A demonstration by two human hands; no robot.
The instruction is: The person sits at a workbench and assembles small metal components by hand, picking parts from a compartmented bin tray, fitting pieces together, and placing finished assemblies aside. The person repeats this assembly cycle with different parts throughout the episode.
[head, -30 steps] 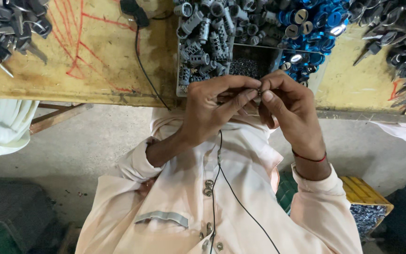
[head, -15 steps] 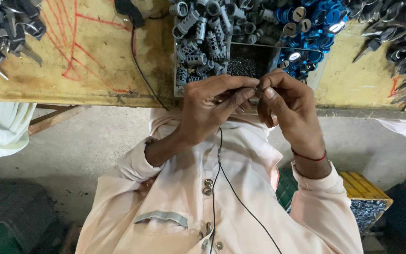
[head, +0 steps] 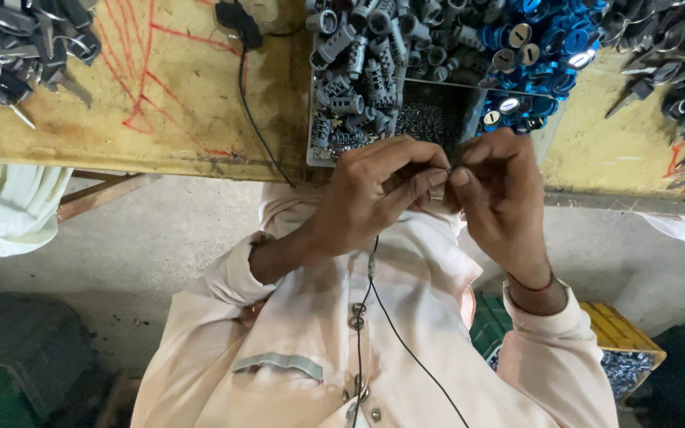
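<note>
The grip: left hand (head: 366,198) and right hand (head: 497,190) pinch one small grey metal part (head: 438,190) together, just below the tray of grey ridged cylinders (head: 358,87); best kept steady, fingertips close.

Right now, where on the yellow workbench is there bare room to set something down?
The widest bare patch of the workbench lies between the dark key pile and the tray of grey cylinders, crossed only by a black cable. A smaller patch sits right of the blue rings. The tray is crowded.
</note>
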